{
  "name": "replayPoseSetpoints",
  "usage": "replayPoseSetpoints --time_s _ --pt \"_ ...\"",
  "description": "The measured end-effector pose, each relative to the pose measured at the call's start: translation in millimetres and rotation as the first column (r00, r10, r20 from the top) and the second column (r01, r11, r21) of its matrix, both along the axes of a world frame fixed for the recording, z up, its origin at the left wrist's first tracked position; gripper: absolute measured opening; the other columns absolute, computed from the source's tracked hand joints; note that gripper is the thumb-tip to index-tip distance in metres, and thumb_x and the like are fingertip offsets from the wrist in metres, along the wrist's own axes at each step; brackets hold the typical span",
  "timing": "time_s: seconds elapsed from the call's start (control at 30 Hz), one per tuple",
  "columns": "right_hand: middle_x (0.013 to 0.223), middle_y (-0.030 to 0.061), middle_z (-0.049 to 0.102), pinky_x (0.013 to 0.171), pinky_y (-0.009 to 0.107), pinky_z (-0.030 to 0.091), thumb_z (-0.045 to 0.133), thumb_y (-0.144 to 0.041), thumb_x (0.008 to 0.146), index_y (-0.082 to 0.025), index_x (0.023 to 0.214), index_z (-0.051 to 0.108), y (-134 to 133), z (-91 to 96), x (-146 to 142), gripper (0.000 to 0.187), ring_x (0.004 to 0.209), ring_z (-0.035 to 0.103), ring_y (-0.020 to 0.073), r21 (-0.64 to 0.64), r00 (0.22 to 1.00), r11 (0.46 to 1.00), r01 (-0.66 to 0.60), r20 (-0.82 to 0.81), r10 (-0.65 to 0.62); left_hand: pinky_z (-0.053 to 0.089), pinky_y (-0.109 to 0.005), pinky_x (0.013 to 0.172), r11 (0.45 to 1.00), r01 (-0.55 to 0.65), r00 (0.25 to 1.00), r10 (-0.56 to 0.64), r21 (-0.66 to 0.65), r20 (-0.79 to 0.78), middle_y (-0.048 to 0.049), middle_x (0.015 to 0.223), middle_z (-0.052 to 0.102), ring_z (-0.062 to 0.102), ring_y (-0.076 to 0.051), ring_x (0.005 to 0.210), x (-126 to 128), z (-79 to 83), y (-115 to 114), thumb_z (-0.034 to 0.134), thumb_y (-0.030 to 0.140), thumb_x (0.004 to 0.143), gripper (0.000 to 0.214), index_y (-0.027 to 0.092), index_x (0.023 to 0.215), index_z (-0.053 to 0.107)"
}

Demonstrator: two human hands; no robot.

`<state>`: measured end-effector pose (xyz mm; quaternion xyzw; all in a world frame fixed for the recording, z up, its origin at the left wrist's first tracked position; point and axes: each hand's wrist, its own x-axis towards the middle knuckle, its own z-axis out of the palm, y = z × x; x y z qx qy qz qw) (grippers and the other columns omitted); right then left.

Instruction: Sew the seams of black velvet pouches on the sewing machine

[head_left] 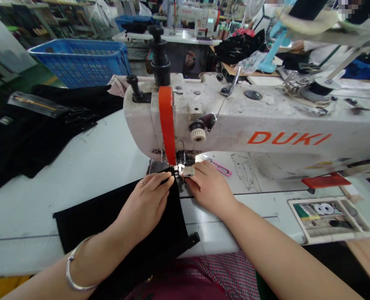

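Note:
A black fabric piece [94, 212] lies on the sewing machine's bed, one corner under the presser foot [176, 170], and its near side hangs over the table edge. My left hand [149, 202] rests on that corner, thumb and fingers pressed together on the cloth just left of the foot. My right hand [212, 187] is right of the needle area, its fingers bent in beside a small pale block [189, 171]. Its fingertips are partly hidden, so what they hold cannot be made out. The white sewing machine [222, 121] stands directly behind both hands.
Pink-handled thread snips [222, 168] lie under the machine arm. A parts tray [328, 237] with bobbins is set at the right. Black garments [44, 121] are piled on the left, before a blue basket [81, 62]. A red lever [325, 180] sticks out at right.

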<state>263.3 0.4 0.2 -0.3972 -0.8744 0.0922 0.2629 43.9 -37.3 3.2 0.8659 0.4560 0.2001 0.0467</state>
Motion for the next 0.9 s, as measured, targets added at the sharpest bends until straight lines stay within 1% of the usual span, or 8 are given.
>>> replayPoseSetpoints --time_s 0.07,0.13,0.43,0.57,0.63,0.73,0.83,0.9 --pt "0.106 0.0075 0.070 0.090 0.039 0.048 0.049 -0.007 0.095 -0.019 0.108 0.067 -5 -1.7 1 0.026 0.101 0.059 0.0228 0.008 0.986 0.986 -0.168 -0.016 0.168 0.049 -0.049 0.107 0.999 0.019 1.000 -0.019 0.051 0.005 -0.0151 0.130 0.064 0.057 -0.029 0.124 2 -1.9 -1 0.046 0.015 0.099 0.033 0.009 0.127 0.063" --pt "0.111 0.0077 0.071 0.093 0.039 0.049 0.048 -0.008 0.096 -0.019 0.114 0.067 -11 -3.1 0 0.028 0.105 0.061 0.0218 0.007 0.971 0.971 -0.240 -0.020 0.240 0.050 -0.048 0.107 0.997 0.046 0.999 -0.046 0.068 0.005 -0.0141 0.129 0.065 0.058 -0.028 0.123 0 -2.7 1 0.048 0.014 0.098 0.032 0.010 0.126 0.064" --pt "0.117 0.0125 0.070 0.090 0.042 0.051 0.048 -0.012 0.098 -0.013 0.124 0.066 -15 -9.5 -8 0.031 0.103 0.061 0.0246 0.009 0.987 0.989 -0.150 0.059 0.150 0.052 -0.047 0.105 0.997 0.072 0.997 -0.072 0.038 -0.002 -0.0132 0.129 0.066 0.062 -0.027 0.117 -12 -5.1 28 0.047 0.019 0.099 0.031 0.013 0.122 0.068" --pt "0.124 0.0121 0.068 0.094 0.042 0.049 0.051 -0.010 0.097 -0.015 0.125 0.065 -21 0.4 -7 0.031 0.108 0.060 0.0244 -0.059 0.991 0.989 -0.134 -0.010 0.133 0.050 -0.050 0.108 0.992 0.119 0.992 -0.120 -0.043 -0.027 -0.0127 0.128 0.067 0.061 -0.028 0.122 -19 3.6 42 0.045 0.026 0.101 0.034 0.016 0.122 0.070" --pt "0.113 0.0090 0.072 0.092 0.040 0.049 0.052 -0.016 0.099 -0.017 0.113 0.068 -34 10.9 -3 0.021 0.103 0.062 0.0225 -0.173 0.990 0.979 -0.108 -0.111 0.089 0.048 -0.052 0.110 0.984 0.132 0.989 -0.139 -0.122 -0.053 -0.0125 0.136 0.064 0.057 -0.029 0.129 -20 14.6 31 0.046 0.033 0.102 0.037 0.017 0.126 0.067" --pt "0.088 0.0041 0.068 0.081 0.036 0.049 0.058 -0.026 0.099 -0.019 0.086 0.065 -67 20.8 3 0.016 0.087 0.060 0.0201 -0.361 0.973 0.931 -0.044 -0.228 -0.043 0.050 -0.051 0.109 0.973 0.163 0.977 -0.182 -0.165 -0.107 -0.0094 0.145 0.058 0.054 -0.029 0.134 -17 31.9 -11 0.049 0.041 0.102 0.043 0.020 0.138 0.059" --pt "0.085 0.0039 0.065 0.078 0.037 0.046 0.061 -0.025 0.096 -0.019 0.080 0.062 -97 16.6 5 0.018 0.084 0.056 0.0203 -0.389 0.959 0.921 0.026 -0.251 -0.133 0.058 -0.041 0.101 0.973 0.207 0.970 -0.217 -0.098 -0.110 -0.0086 0.143 0.060 0.061 -0.027 0.127 -9 38.8 -57 0.048 0.044 0.101 0.048 0.017 0.140 0.056" --pt "0.085 0.0042 0.065 0.078 0.038 0.044 0.060 -0.022 0.096 -0.019 0.080 0.062 -109 10.9 4 0.017 0.084 0.056 0.0206 -0.372 0.953 0.926 0.062 -0.253 -0.165 0.059 -0.037 0.101 0.980 0.183 0.977 -0.189 -0.073 -0.098 -0.0097 0.141 0.061 0.062 -0.025 0.124 -4 34.8 -75 0.048 0.042 0.101 0.048 0.014 0.140 0.055"
